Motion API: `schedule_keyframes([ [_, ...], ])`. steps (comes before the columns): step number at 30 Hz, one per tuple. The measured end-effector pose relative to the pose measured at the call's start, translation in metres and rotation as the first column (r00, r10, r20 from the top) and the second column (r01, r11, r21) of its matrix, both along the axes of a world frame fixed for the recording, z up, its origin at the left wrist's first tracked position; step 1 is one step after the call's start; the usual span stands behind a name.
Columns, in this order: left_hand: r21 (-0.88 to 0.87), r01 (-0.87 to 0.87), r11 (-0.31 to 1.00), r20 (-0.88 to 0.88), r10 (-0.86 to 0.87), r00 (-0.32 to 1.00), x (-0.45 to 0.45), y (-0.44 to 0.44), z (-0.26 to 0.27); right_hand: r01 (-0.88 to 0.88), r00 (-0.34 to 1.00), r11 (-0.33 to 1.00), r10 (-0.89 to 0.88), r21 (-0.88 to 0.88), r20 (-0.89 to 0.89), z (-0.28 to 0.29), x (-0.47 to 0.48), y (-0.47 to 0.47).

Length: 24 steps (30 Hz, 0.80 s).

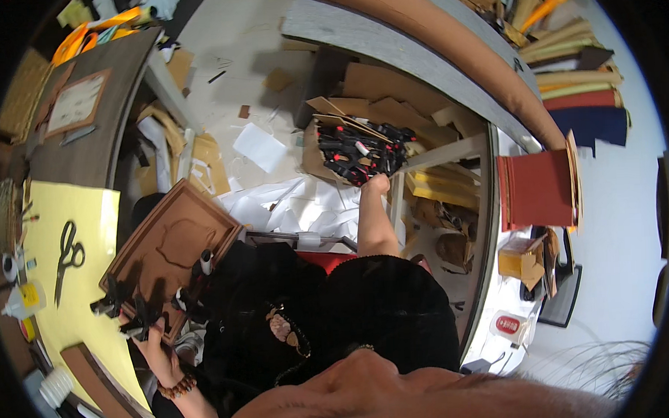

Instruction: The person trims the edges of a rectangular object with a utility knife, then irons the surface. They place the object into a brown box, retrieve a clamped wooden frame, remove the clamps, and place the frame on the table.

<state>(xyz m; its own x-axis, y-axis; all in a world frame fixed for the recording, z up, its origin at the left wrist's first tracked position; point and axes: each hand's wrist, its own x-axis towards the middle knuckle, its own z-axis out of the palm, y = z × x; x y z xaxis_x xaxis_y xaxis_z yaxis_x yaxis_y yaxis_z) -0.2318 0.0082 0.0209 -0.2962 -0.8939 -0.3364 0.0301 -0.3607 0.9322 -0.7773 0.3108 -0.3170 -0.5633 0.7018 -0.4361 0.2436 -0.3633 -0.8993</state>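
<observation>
A shallow brown tray (175, 242) stands tilted beside the table at left, with black clamps (142, 315) at its near end. My left hand (154, 342), a beaded bracelet on its wrist, has its fingers on one of these clamps at the tray's lower left corner. My right arm reaches away to a cardboard box (313, 154) on the floor, full of black clamps with red tips (360, 147). At the box's near rim is my right hand (376, 184); its fingers are partly hidden, so what it holds cannot be told.
Black scissors (67, 262) and a glue bottle (25, 300) lie on the yellow sheet (100, 217) at left. White paper scraps (284, 205) cover the floor ahead. A grey workbench (384, 38) carries a long brown roll (450, 50). Red panels (538, 188) stand at right.
</observation>
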Motion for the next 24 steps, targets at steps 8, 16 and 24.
schedule_keyframes([
  [8, -0.009, 0.013, 1.000, 0.024, -0.012, 1.000, -0.008, 0.001, 0.000, -0.889, -0.223, 0.061, 0.808, 0.453, -0.546, 0.252, 0.166, -0.237],
  [16, -0.039, 0.071, 0.997, -0.063, -0.074, 0.995, -0.019, -0.002, 0.017, -0.022, -0.955, -0.248, 0.293, 0.969, 0.053, 0.422, 0.297, -0.322],
  [24, -0.126, 0.112, 0.986, -0.002, -0.113, 0.994, -0.022, -0.003, 0.011, 0.092, -0.794, -0.319, 0.549, 0.943, 0.263, 0.428, 0.330, -0.343],
])
